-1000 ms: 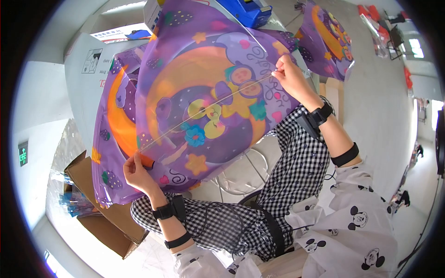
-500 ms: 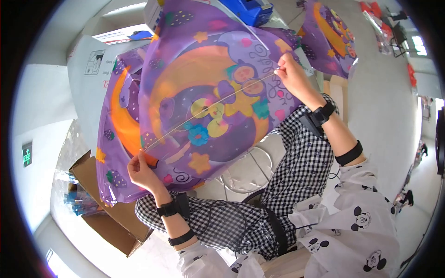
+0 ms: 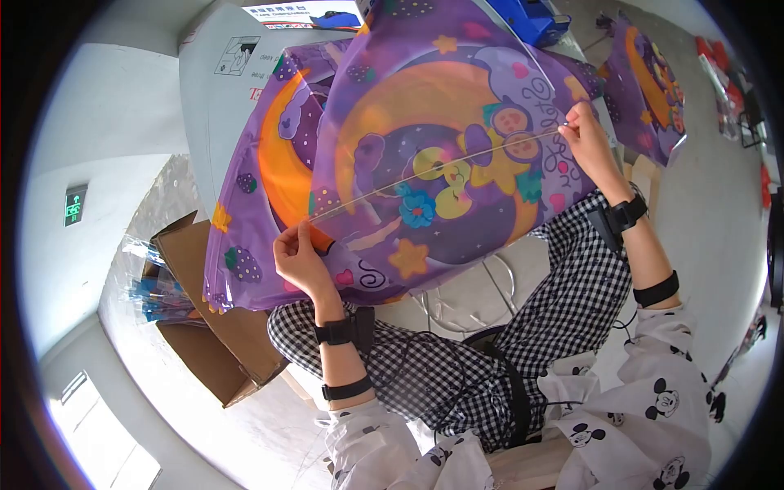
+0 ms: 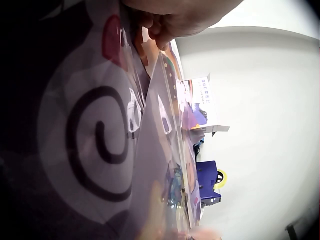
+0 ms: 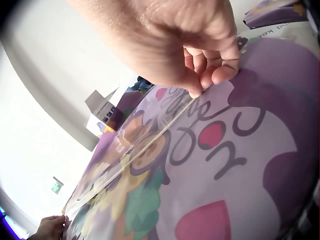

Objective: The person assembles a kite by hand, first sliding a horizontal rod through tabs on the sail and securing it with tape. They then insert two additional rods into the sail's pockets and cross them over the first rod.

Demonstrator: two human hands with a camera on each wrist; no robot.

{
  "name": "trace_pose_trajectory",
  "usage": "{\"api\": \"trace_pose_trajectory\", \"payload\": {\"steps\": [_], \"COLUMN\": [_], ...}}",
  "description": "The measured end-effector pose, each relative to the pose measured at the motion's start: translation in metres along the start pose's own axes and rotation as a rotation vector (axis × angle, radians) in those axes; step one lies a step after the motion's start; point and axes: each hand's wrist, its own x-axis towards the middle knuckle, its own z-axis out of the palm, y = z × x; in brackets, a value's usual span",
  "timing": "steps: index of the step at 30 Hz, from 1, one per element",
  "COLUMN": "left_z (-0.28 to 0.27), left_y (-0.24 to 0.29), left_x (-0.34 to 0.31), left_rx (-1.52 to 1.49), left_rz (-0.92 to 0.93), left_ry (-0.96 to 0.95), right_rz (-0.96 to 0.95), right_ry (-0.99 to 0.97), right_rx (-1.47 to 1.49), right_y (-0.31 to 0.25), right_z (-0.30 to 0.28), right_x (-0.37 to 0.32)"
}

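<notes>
A narrow strip of clear tape [image 5: 120, 169] is stretched taut between my two hands, running diagonally over a purple printed plastic sheet [image 3: 408, 259] with an orange moon, stars and cartoon figures. My left hand [image 3: 304, 260] pinches the lower end of the strip between thumb and finger, beside the orange moon tip. At the upper end, my right hand [image 3: 591, 149] pinches the tape near the curly lettering, its other fingers curled. In the right wrist view, the tape lies close over the sheet's surface.
A blue tape dispenser [image 3: 535, 23] and a white printed box [image 3: 304, 14] stand at the back. Another purple printed sheet [image 3: 645, 94] hangs off to the right. An open cardboard box [image 3: 220, 335] sits at lower left, near a checkered trouser leg [image 3: 392, 367].
The head view has turned, so hands, sheet and tape appear farther right in the picture. Both hands keep pinching the tape, which stays stretched across the sheet.
</notes>
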Motion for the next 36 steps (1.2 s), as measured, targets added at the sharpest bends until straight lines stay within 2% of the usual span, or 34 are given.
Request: {"api": "trace_pose_trajectory", "payload": {"steps": [4, 9, 11, 25, 28, 31, 34, 36], "left_z": [-0.001, 0.000, 0.001, 0.001, 0.001, 0.002, 0.001, 0.002], "left_y": [-0.003, -0.009, -0.008, -0.004, -0.006, -0.006, -0.003, -0.003], "left_x": [0.001, 0.003, 0.003, 0.002, 0.003, 0.002, 0.001, 0.001], "left_rx": [0.035, 0.093, 0.067, 0.064, 0.026, 0.039, 0.051, 0.056], "left_rz": [0.027, 0.086, 0.037, 0.030, 0.053, 0.050, 0.045, 0.039], "left_ry": [0.020, 0.017, 0.012, 0.015, 0.006, 0.010, 0.012, 0.015], "right_rz": [0.046, -0.080, 0.064, 0.335, 0.129, 0.142, 0.344, 0.380], "right_ry": [-0.011, 0.041, -0.011, -0.040, 0.179, 0.206, 0.121, 0.135], "right_rx": [0.017, -0.058, -0.040, -0.150, -0.332, -0.223, -0.015, 0.065], "right_y": [-0.008, 0.005, -0.009, -0.030, -0.013, -0.001, -0.009, 0.000], "right_z": [-0.003, 0.002, -0.002, 0.001, 0.009, 0.005, 0.001, 0.002], "right_x": [0.000, 0.000, 0.001, 0.006, 0.001, 0.001, -0.001, 0.000]}}
